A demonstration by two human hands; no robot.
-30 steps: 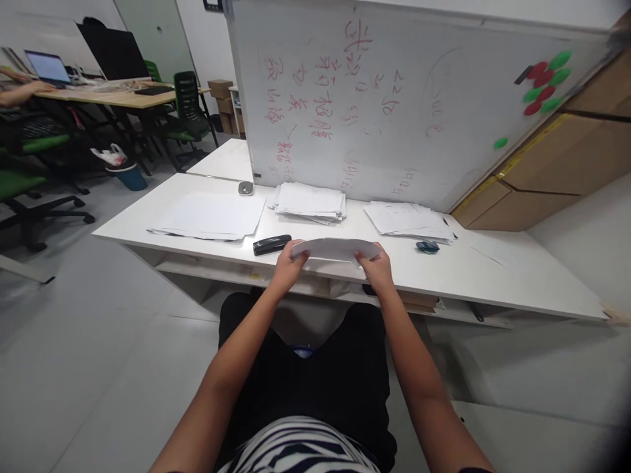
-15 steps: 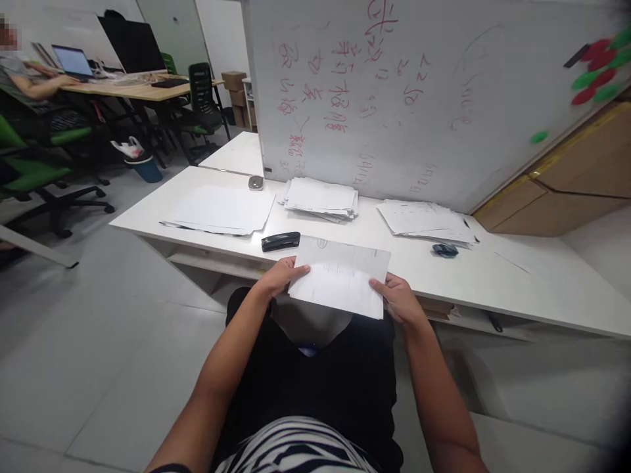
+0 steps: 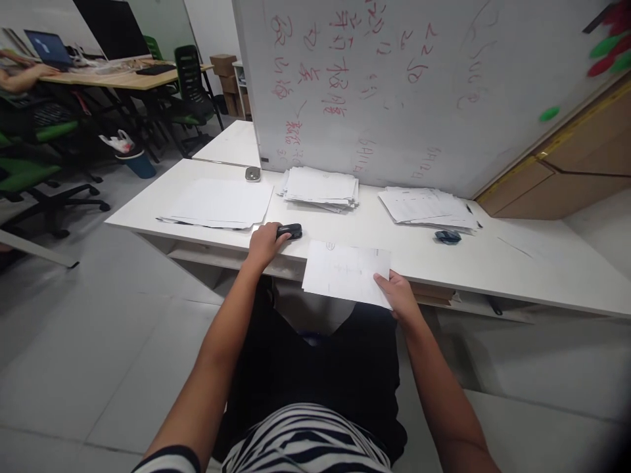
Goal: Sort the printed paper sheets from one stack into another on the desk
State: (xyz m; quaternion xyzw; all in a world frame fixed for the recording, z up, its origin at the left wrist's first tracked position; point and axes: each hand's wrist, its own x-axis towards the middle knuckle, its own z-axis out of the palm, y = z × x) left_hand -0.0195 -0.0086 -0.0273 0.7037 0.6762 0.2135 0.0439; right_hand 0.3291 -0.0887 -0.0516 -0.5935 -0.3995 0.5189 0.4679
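Note:
My left hand (image 3: 267,246) is closed round the near end of a black stapler (image 3: 290,231) lying on the white desk (image 3: 236,244). In my right hand (image 3: 400,297) are several sheets of printed paper (image 3: 345,272), pinched at their right edge with the thumb on top. The sheets hang level over the desk's front edge, above my lap, and their left side is free. Behind the stapler lies a flat stack of large white sheets (image 3: 217,202). A thicker paper pile (image 3: 323,187) sits farther back, by the whiteboard.
Another paper pile (image 3: 424,209) lies to the right, with a dark crumpled-looking object (image 3: 447,237) before it. A small grey device (image 3: 253,174) sits at the back left. The whiteboard (image 3: 419,85) rises behind the desk. Cardboard boxes (image 3: 566,164) stand at right; a person's arm (image 3: 24,77) shows far left.
My left hand has let go of the sheets and moved left onto the stapler, gripping it. My right hand still holds the sheets. The head view has shifted slightly.

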